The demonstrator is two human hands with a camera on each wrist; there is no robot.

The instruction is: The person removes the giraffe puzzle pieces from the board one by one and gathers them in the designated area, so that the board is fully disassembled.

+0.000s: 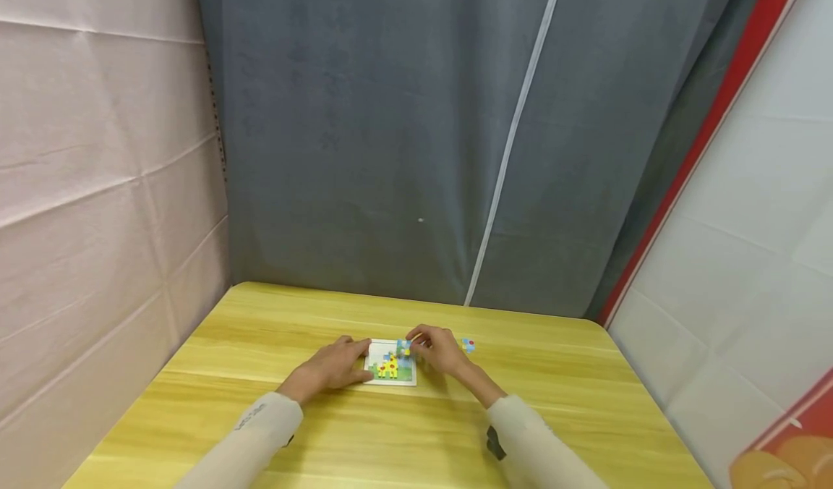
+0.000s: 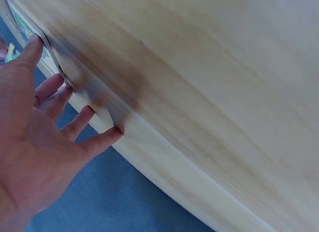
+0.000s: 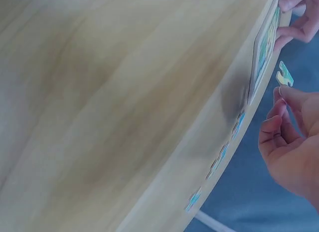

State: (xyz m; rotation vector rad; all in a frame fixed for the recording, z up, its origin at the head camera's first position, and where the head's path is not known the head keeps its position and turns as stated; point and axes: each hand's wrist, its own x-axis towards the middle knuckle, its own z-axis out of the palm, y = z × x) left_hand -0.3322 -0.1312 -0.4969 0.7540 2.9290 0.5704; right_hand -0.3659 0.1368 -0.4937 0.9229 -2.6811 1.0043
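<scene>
A small jigsaw puzzle in a white frame (image 1: 393,383) lies on the table, partly filled with a yellow giraffe picture on green. My left hand (image 1: 333,366) rests at the frame's left edge with fingers spread; in the left wrist view the fingertips of that left hand (image 2: 45,137) touch the frame edge and tabletop. My right hand (image 1: 441,350) pinches a puzzle piece (image 3: 284,75) between thumb and fingertip, held above the frame's upper right part. In the right wrist view the piece is raised clear of the board.
Loose puzzle pieces (image 1: 468,345) lie right of the frame, partly behind the right hand; the right wrist view shows them in a row. The wooden table (image 1: 553,395) meets a grey curtain (image 1: 364,149) at its back, with pale wall sheets on both sides.
</scene>
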